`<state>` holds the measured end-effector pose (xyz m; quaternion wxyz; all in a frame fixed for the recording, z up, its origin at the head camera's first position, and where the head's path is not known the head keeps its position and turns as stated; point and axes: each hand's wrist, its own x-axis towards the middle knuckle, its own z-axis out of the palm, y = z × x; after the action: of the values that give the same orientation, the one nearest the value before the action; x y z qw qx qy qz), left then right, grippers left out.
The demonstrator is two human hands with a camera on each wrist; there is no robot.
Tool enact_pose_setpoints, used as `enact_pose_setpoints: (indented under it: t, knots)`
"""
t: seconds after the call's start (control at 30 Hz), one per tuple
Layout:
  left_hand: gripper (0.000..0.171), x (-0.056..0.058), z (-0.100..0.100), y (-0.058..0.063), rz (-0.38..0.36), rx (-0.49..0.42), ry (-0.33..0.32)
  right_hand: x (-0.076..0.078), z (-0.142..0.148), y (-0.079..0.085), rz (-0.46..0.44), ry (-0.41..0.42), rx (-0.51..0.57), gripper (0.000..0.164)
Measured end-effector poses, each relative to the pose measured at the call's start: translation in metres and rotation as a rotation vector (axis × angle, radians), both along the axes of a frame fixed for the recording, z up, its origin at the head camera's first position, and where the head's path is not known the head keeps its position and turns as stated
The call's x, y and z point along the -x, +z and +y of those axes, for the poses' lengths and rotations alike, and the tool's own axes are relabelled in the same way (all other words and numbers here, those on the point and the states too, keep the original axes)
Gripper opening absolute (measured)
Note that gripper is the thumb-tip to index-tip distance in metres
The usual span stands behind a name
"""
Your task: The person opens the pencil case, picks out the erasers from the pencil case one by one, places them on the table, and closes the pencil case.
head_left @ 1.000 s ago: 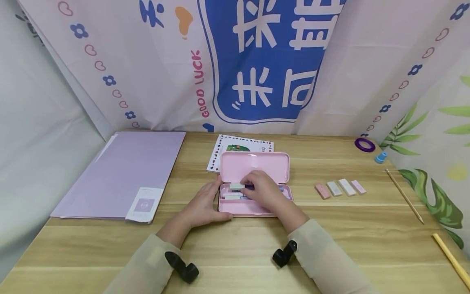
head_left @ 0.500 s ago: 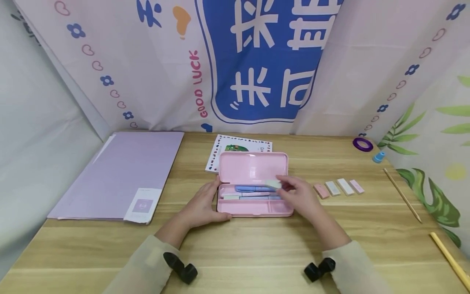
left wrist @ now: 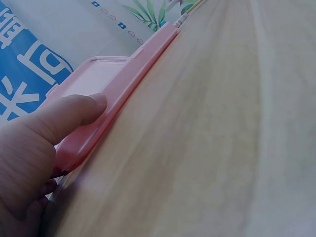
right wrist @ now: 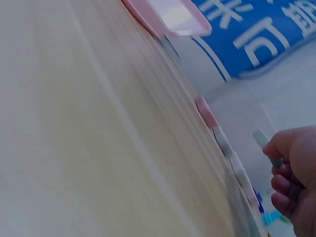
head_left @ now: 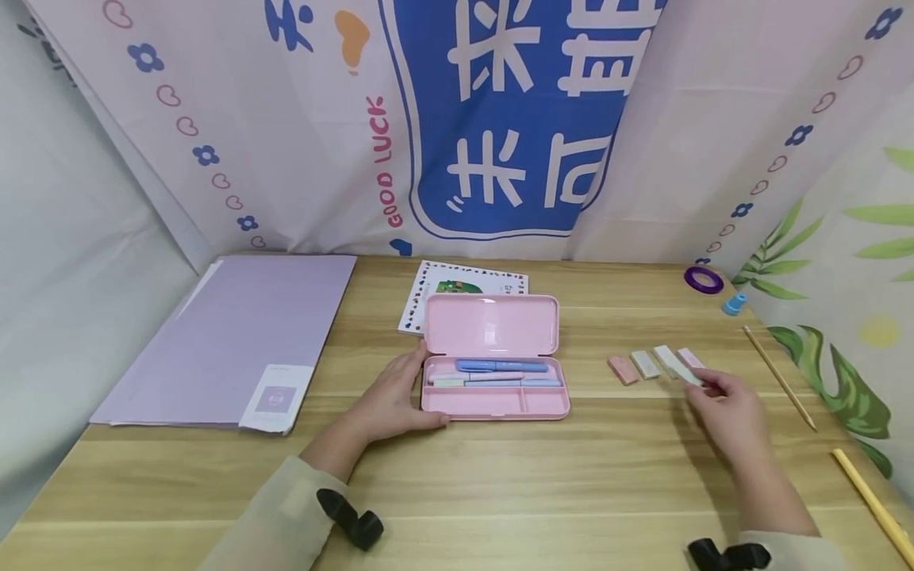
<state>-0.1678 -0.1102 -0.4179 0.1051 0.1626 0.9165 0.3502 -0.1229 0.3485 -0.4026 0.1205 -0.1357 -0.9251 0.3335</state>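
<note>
A pink pencil case [head_left: 493, 403] stands with its lid up on the table, several blue and pale pens [head_left: 502, 365] lying in its rear compartment. My left hand [head_left: 389, 398] holds its left end, with the thumb [left wrist: 81, 109] along the front wall and the fingers at the left side. Between thumb and fingers of my right hand [head_left: 735, 416] is a pale green eraser [right wrist: 260, 138], pinched above the table. Below and behind it lies a row of erasers: a salmon one [head_left: 623, 369], a greyish one [head_left: 646, 365], a white one [head_left: 663, 357] and a pink one [head_left: 689, 358], partly overlapped by the hand.
A lilac folder [head_left: 236, 333] lies at the left, and a white booklet [head_left: 414, 305] is partly behind the case. At the right are a purple ring [head_left: 703, 289], a small blue cap-like piece [head_left: 734, 304], a pencil [head_left: 778, 377] and a yellow stick [head_left: 871, 496].
My right hand has lifted the pale green eraser out of the pencil case and carried it right, over the row of erasers. The left hand has stayed on the case.
</note>
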Motion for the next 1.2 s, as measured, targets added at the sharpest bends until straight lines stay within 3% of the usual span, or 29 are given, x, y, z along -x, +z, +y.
enact_pose_setpoints:
  t: [0.1, 0.3, 0.57, 0.73, 0.83, 0.93, 1.07, 1.2]
  knots:
    - [0.125, 0.0, 0.001, 0.0, 0.005, 0.003, -0.003, -0.006, 0.02, -0.003, -0.083, -0.036, -0.025, 0.043]
    - [0.126, 0.001, 0.0, -0.002, 0.021, 0.014, -0.005, -0.009, 0.035, -0.009, -0.189, -0.02, -0.097, 0.042]
    - [0.126, 0.002, 0.0, -0.002, 0.014, 0.016, -0.01, -0.008, 0.037, -0.01, -0.222, 0.004, -0.107, 0.045]
    - [0.125, 0.002, 0.0, -0.001, 0.009, 0.017, -0.011, -0.009, 0.033, -0.007, -0.237, -0.033, -0.042, 0.058]
    - [0.125, 0.002, -0.001, -0.001, 0.009, 0.018, -0.01, -0.007, 0.02, -0.001, -0.184, -0.057, -0.022, 0.059]
    - [0.126, 0.002, -0.001, -0.001, 0.01, 0.021, -0.007, -0.001, -0.003, 0.005, -0.062, -0.016, -0.034, 0.05]
    - [0.126, 0.002, 0.0, -0.002, 0.005, 0.023, -0.003, 0.011, -0.041, 0.008, 0.077, 0.14, -0.046, 0.037]
    - [0.125, 0.002, 0.0, -0.001, 0.006, 0.014, 0.0, 0.023, -0.085, 0.006, 0.129, 0.328, -0.033, 0.028]
